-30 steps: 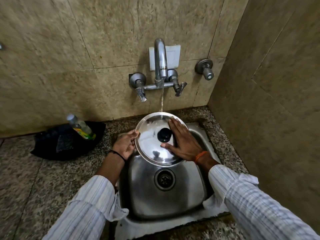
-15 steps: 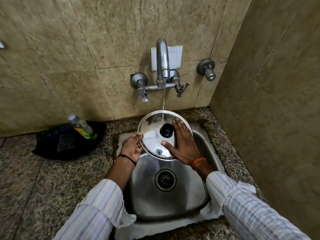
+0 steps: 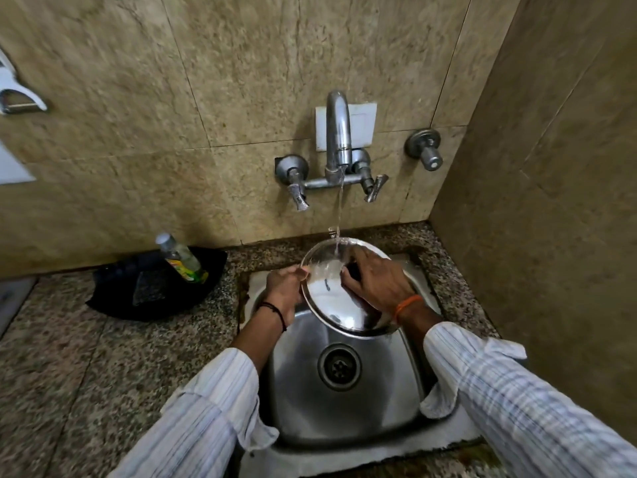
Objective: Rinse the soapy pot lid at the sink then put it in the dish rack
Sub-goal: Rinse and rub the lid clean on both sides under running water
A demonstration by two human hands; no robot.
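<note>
- Black cloth (image 3: 138, 294): lies on the granite counter (image 3: 69, 357) near its back edge, left of the sink, well apart from the work. A bottle (image 3: 179, 257) with a green and yellow label leans on it. Neither needs to be touched for this step.
- Left hand (image 3: 284, 288): closed on the left rim of the pot lid (image 3: 331, 305), thumb and fingers pinching the edge. Judged role: support and rotation. Hold this pinch firm, because a wet, soapy metal rim is likely to slip.
- Pot lid: held over the back half of the steel sink (image 3: 344, 408), tilted so its near edge hangs lower than its far edge. The top face points up toward the camera. Foam and water film show on the upper left part.
- Water stream (image 3: 339, 215): falls from the tap (image 3: 337, 132) onto the far edge of the lid. Judged best practice: turn the lid by the rim so each sector passes under the stream, and let runoff drain off the low edge toward the drain (image 3: 339, 367).
- Right hand (image 3: 375, 281): spread across the lid's upper right area, fingers bent around the dark knob. Whether it grips the knob or only rubs beside it cannot be told. Wipe around the knob base, where soap may collect.
- Remaining work, as judged: the underside is not yet rinsed. No dish rack is in view.
</note>
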